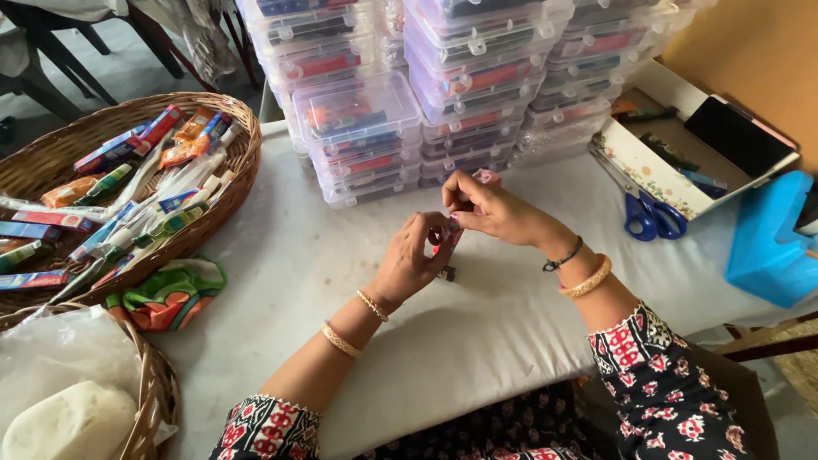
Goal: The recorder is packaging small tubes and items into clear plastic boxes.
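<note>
At the centre of the frame, a small pink item point(449, 230) is pinched between the fingers of the left hand point(413, 260) and right hand point(490, 209) above the bench point(477, 341). It could be dropped if either pinch is loosened, onto the small dark piece point(446, 273) below.

Home packing workshop: stacked clear boxes point(366, 136), supply basket point(243, 140).

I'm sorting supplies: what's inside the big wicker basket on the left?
The basket holds a loose pile of small packets, long and flat, in blue, red, orange and green wrappers, some in clear sleeves. What lies under the top layer is covered, and the basket's left part is out of frame.
</note>
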